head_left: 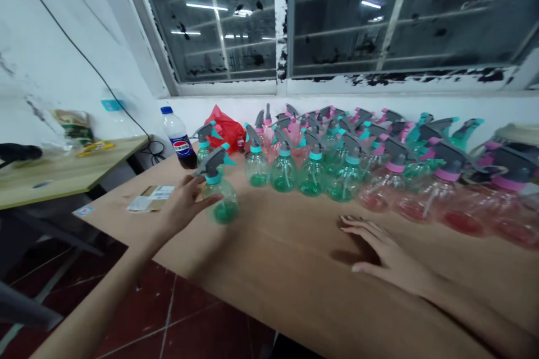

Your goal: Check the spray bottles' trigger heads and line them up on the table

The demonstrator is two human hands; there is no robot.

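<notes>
Left of centre, the left hand (183,207) has its grip around a green spray bottle (226,208), needing steady support; the right hand (393,258), lower right, spreads its fingers apart.

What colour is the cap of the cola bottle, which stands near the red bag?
The cap is blue; it shows best in the head view.

Sprayers we see: grey heads, some teal-collared over green bottles, some pink-collared over pink bottles
Bag (226,128): red
Soda bottle (181,141): blue cap, dark contents
Table (261,247): plain tan-brown
Floor (147,314): dark red, pale lines
</notes>
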